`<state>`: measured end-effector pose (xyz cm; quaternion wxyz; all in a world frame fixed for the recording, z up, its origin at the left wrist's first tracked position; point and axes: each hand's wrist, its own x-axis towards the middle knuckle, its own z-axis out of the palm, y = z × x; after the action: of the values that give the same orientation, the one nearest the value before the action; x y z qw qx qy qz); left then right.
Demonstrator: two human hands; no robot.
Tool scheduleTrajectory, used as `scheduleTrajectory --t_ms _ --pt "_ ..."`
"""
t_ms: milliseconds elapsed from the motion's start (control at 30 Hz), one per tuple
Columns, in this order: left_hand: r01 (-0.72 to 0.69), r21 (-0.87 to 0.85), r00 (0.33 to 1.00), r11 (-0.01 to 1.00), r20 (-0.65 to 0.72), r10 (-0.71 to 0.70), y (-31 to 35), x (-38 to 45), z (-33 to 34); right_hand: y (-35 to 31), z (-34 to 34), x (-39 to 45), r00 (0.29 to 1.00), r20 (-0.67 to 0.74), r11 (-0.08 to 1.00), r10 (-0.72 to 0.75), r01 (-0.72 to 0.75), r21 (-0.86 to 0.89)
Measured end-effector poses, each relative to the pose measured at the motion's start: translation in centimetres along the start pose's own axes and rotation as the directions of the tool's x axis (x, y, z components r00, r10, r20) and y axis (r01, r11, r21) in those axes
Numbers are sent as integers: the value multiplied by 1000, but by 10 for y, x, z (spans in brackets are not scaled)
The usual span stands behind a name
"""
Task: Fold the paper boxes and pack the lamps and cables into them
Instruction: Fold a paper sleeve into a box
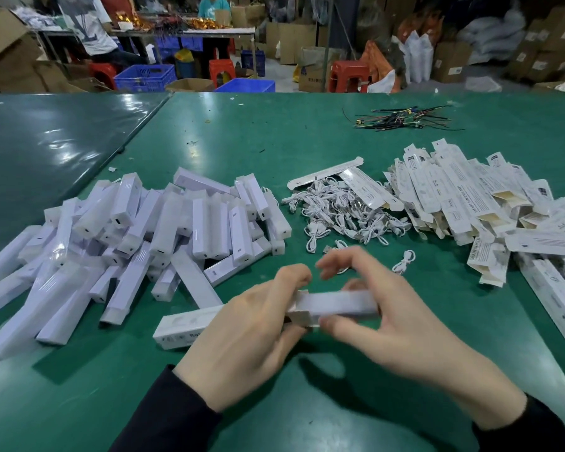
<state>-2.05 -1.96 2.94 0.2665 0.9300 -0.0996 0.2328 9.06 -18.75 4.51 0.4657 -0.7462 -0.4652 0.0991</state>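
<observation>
Both hands are working near the desk's near edge, dark sleeves showing. Left hand [242,340] is gripping the left part of a paper box [336,303], thumb on top, fingers curled under. Right hand [382,318] is holding the box's right part, thumb below, index and middle fingers lifting loosely spread above it. Box long axis is running left-right between the hands, open end apparently at the left hand; blurred, hard to confirm. Second box [180,327] is lying beneath, nearer the left hand. Lamps [137,236] are piling toward the left edge, cables [340,210] mid-desk, flat boxes [463,197] toward the right edge. Likely closing a flap next.
</observation>
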Motion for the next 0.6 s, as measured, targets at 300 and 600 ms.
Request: scheduleTrajectory --t_ms 300,600 --pt "28 22 996 999 -90 -25 2 1 3 -4 11 0 981 -194 980 9 31 199" --pt "-46 -85 999 995 -31 43 7 -2 6 0 27 -6 990 138 999 -38 42 -22"
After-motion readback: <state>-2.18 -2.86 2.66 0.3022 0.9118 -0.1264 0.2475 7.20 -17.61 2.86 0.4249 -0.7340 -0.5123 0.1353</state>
